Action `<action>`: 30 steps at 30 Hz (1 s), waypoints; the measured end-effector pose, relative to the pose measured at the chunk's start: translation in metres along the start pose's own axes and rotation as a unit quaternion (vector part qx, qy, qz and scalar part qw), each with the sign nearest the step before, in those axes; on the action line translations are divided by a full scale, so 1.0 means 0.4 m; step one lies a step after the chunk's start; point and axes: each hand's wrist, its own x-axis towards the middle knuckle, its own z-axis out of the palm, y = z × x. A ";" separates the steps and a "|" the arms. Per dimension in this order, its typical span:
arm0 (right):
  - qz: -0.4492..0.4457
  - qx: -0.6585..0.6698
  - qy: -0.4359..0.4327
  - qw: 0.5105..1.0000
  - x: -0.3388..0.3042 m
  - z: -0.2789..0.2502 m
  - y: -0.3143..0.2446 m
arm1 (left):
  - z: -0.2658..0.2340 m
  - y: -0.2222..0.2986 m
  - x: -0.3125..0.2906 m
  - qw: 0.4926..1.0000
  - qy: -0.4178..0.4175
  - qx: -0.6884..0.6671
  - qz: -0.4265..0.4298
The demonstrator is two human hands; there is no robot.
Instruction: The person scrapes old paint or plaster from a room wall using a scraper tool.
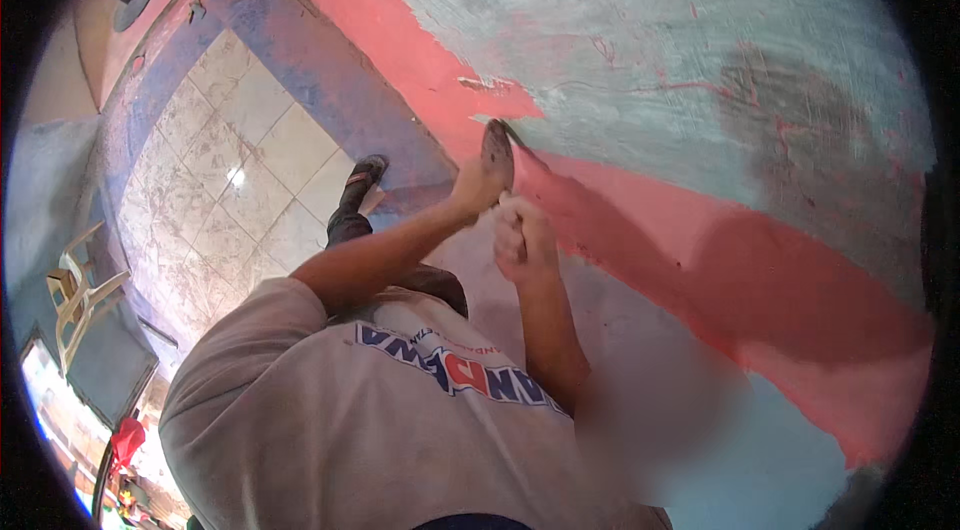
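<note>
A flat scraper (497, 152) with a dark, worn, rounded blade is pressed against the wall, its tip at the ragged edge of the pink paint (430, 60). My left hand (480, 190) closes on the lower part of the blade. Just below, my right hand (526, 238) is closed in a fist round the handle, which its fingers mostly hide. Above and right of the blade, pale blue-green wall (620, 20) shows streaks of pink. A pink band (640, 190) continues down to the right.
My foot (368, 170) stands on the white tiled floor (240, 180), which has a purple border (310, 40). A pale plastic chair (80, 295) is at the left. A round dark stand base (137, 0) sits at the far left. Shadows cross the wall at right.
</note>
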 end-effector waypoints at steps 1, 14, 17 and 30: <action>-0.021 0.033 0.021 0.999 0.079 0.010 -0.006 | -0.030 -0.067 0.083 0.998 0.003 0.059 -0.007; -0.019 0.060 -0.026 0.998 0.050 0.020 -0.007 | -0.011 -0.097 0.066 0.996 -0.038 -0.057 -0.059; -0.008 0.107 -0.027 0.994 -0.008 0.033 -0.049 | 0.010 0.008 -0.001 0.995 -0.039 -0.064 -0.065; -0.057 0.005 -0.008 0.998 -0.169 0.012 -0.019 | 0.051 0.073 -0.135 0.996 -0.072 -0.061 0.010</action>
